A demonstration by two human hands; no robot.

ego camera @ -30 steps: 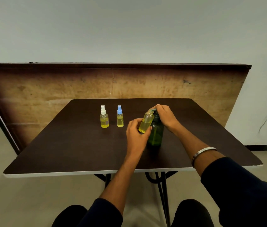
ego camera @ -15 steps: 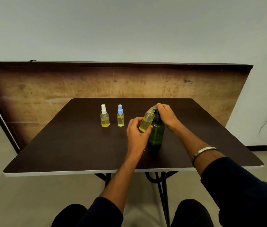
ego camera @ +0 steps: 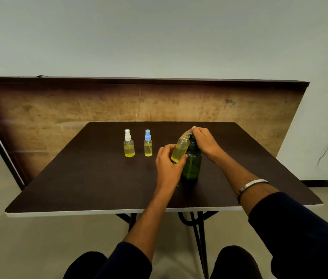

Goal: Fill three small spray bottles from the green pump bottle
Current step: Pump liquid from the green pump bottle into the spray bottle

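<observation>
Holding a small open spray bottle (ego camera: 180, 150) in a tight grip, the left hand (ego camera: 168, 165) curls its fingers and thumb round the lower part and tips the bottle so its mouth leans up under the spout of the green pump bottle (ego camera: 192, 162). The small bottle is lifted off the counter (ego camera: 78, 178) and has yellow liquid in it, up to about halfway. The right hand (ego camera: 204, 140) sits on top of the pump head, with its fingers curled over it and its grip closed on the pump. The green pump bottle stands upright on the dark counter, just to the right of the left hand and touching the small bottle near the top. Two more small spray bottles stand upright farther left, side by side but not touching. One has a white cap (ego camera: 128, 143) and one has a blue cap (ego camera: 148, 143), and both hold yellow liquid. A silver bracelet (ego camera: 251, 186) goes round the right wrist, and dark sleeves (ego camera: 300, 234) cover both arms. A brown wooden board (ego camera: 58, 109) stands behind the counter.
</observation>
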